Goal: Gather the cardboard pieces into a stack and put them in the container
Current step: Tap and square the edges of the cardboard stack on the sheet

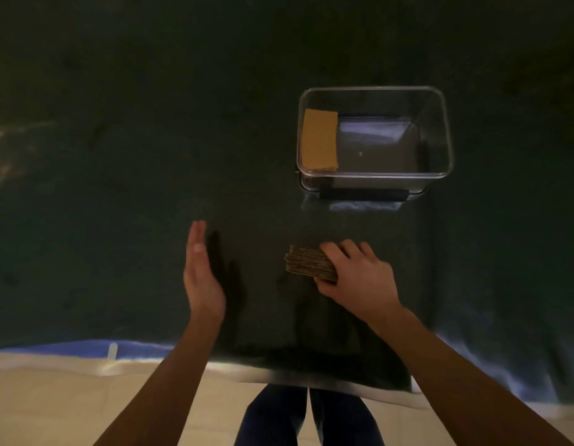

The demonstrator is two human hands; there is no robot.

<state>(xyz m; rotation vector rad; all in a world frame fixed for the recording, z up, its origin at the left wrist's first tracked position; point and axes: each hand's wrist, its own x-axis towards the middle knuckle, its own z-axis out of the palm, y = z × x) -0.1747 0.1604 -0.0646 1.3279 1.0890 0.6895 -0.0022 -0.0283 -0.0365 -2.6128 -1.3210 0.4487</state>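
A stack of brown corrugated cardboard pieces [306, 263] sits on the dark table, near the middle front. My right hand [359, 275] grips the stack from its right side, fingers over the top and thumb at the near edge. My left hand [200, 275] hovers to the left of the stack, flat and on edge, fingers straight, holding nothing. Behind and to the right stands a clear plastic container [440, 130]. One tan cardboard piece [320, 139] leans against the container's left inner wall.
The dark table surface [118, 188] spreads wide to the left and back. The container has a dark handle [363, 194] on its near side. The table's front edge [279, 378] runs just before my legs, above a pale floor.
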